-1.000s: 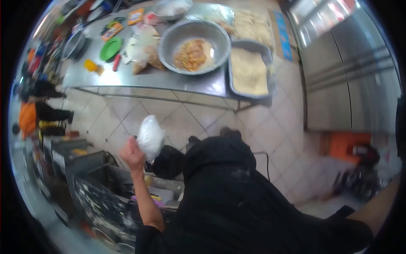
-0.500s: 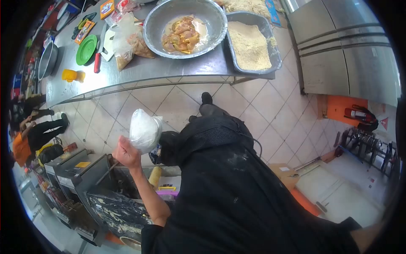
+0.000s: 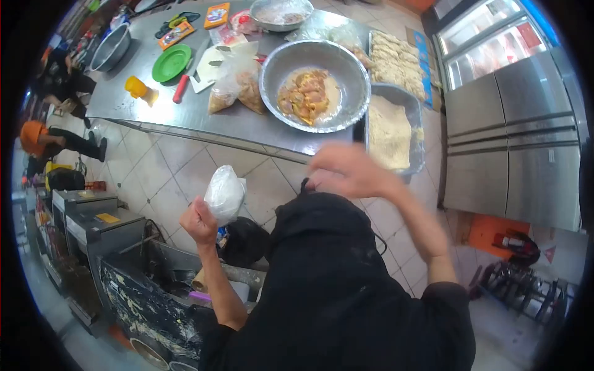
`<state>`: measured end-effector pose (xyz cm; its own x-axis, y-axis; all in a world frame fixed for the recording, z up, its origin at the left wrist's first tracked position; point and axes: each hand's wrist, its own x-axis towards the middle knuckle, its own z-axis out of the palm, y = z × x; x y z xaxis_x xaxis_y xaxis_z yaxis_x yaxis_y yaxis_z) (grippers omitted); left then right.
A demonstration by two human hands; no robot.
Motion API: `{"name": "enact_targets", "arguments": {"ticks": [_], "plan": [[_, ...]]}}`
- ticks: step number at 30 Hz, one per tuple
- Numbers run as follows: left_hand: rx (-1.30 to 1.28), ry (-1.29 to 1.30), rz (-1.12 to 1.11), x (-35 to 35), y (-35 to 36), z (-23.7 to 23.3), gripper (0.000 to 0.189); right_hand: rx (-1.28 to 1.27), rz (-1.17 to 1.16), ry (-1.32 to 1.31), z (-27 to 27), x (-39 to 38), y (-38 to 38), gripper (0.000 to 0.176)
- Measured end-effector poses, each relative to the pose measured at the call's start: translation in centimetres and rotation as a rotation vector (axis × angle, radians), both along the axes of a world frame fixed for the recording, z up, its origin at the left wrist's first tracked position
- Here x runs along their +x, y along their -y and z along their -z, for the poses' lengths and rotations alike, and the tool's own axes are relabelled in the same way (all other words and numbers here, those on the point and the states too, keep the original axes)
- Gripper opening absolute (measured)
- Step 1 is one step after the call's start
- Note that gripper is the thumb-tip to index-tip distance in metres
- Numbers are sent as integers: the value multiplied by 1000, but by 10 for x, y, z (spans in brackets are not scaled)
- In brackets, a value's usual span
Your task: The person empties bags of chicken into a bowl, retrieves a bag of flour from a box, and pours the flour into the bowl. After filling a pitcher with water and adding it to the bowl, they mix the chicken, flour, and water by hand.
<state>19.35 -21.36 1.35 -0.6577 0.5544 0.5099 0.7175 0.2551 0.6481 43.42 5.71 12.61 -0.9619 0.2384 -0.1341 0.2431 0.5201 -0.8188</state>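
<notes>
My left hand (image 3: pixel 199 222) is closed around the neck of a clear plastic bag of white powder (image 3: pixel 225 195), holding it above the floor left of my body. My right hand (image 3: pixel 349 172), blurred by motion, reaches in front of me near the table's front edge; its fingers look loosely bent and apart, with nothing visible in them. Just beyond it stands a large metal basin (image 3: pixel 272 93) with raw marinated chicken pieces (image 3: pixel 306 96) in yellowish liquid. To the basin's right, a grey tub (image 3: pixel 418 145) holds pale flour-like breading (image 3: pixel 388 133).
On the steel table (image 3: pixel 139 108) are plastic bags of brown powder (image 3: pixel 238 86), a red-handled knife (image 3: pixel 180 88), a green plate (image 3: pixel 172 63) and a yellow cup (image 3: pixel 135 87). Coated pieces (image 3: pixel 396 59) lie behind the tub. Steel fridges (image 3: pixel 482 111) stand right; people (image 3: pixel 37 137) work far left.
My right hand has come into view and reaches toward the basin and tub. The view has tilted up, showing more of the table. My left hand still grips the bag.
</notes>
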Motion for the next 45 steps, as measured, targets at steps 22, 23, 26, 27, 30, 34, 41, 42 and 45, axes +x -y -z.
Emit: {"name": "enact_targets", "arguments": {"ticks": [22,23,26,27,30,34,41,42,45], "plan": [[-61,44,-14,41,63,-7,36,-152,-208,229,93,144,55,36],[-58,31,69,38,55,-12,35,-143,-221,234,85,159,62,36],[-43,9,168,34,32,-16,33,-182,-11,423,68,207,86,32],[-6,-15,237,32,21,-21,33,-203,6,486,67,222,94,30],[69,-42,361,31,-8,-33,32,-606,237,775,78,273,138,18],[94,-95,526,30,-41,-29,28,-694,90,546,197,358,216,43],[152,-51,630,43,-93,-17,28,-790,-81,891,182,309,180,50],[128,-24,653,43,-96,-15,28,-557,-95,938,174,293,163,46],[85,-24,667,40,-109,-14,28,147,343,796,169,258,100,47]]}}
